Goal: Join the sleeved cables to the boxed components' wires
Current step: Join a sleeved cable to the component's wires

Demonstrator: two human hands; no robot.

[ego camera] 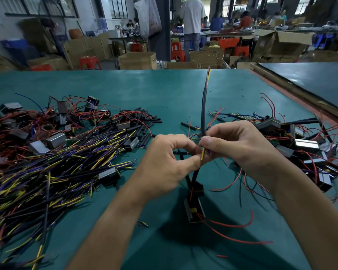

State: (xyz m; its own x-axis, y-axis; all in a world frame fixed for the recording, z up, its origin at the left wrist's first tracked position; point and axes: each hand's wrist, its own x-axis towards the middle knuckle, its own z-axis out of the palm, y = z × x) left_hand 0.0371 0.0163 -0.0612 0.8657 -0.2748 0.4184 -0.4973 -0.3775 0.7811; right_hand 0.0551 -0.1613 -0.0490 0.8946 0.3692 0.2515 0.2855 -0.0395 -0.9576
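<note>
Nearest, one boxed component (193, 211) below the hands. Above it, left hand (170, 158) pinching a yellow wire (203, 153), right hand (236, 145) pinching the upright sleeved cable (204, 106). Joint probably in progress. Farther left, big cable heap (57, 162) waiting, so much work left.

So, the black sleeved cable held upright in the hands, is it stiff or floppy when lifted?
Probably fairly stiff: the sleeved cable stands up from the right hand with only a slight bend. Likely light, since a pinch alone holds it.
</note>
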